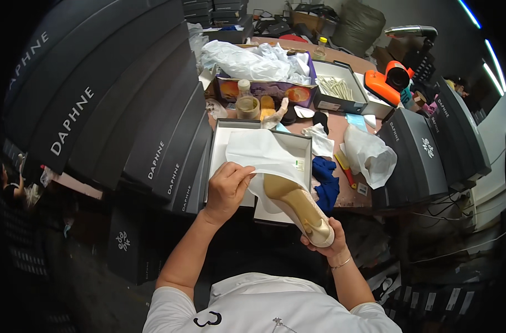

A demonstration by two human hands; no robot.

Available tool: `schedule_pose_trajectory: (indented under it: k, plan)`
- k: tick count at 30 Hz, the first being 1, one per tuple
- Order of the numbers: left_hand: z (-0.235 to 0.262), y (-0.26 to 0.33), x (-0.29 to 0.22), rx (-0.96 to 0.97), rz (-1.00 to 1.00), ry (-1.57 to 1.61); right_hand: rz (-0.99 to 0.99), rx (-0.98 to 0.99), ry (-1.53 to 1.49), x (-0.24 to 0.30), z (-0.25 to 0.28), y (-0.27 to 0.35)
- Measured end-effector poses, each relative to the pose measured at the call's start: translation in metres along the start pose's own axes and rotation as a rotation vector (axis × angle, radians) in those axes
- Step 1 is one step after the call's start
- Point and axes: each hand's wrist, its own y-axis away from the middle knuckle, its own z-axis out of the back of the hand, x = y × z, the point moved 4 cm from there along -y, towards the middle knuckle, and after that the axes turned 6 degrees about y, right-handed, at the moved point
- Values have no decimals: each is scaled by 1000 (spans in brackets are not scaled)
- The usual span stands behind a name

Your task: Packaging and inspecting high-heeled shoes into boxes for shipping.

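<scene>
My right hand [329,236] is closed round the heel end of a beige high-heeled shoe [298,206], its tan sole turned up. The shoe's toe end goes in under the edge of a thin white shoe bag [257,145]. Between thumb and fingers, my left hand [229,186] pinches the bag's edge, left of the shoe. The bag lies partly over an open shoe box [220,133] with a white inside and dark rim. How far the toe reaches inside the bag is hidden.
Dark shoe boxes [106,119] are stacked high on the left, with more dark boxes [411,150] at right. Behind the open box stand a purple carton [264,90] and a glass jar [247,106]. A blue cloth [324,178] and a yellow-and-red brush [345,169] lie to its right.
</scene>
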Motion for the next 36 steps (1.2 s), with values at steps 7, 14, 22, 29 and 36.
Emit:
schedule_pose_trajectory:
  k: [7, 14, 22, 29, 36]
  plan:
    - [-13, -7, -14, 84, 6, 135, 21, 151, -136, 1, -3, -1]
    - [0, 6, -65, 77, -232, 412, 47, -29, 146, 33, -76, -23]
    - [7, -2, -47, -157, -286, 184, 335, -262, 391, 18, -59, -28]
    - [-60, 33, -94, 25, -407, 381, 493, -323, 768, 3, -42, -70]
    - [-71, 65, -114, 129, -342, 539, 449, -327, 573, 16, -36, -37]
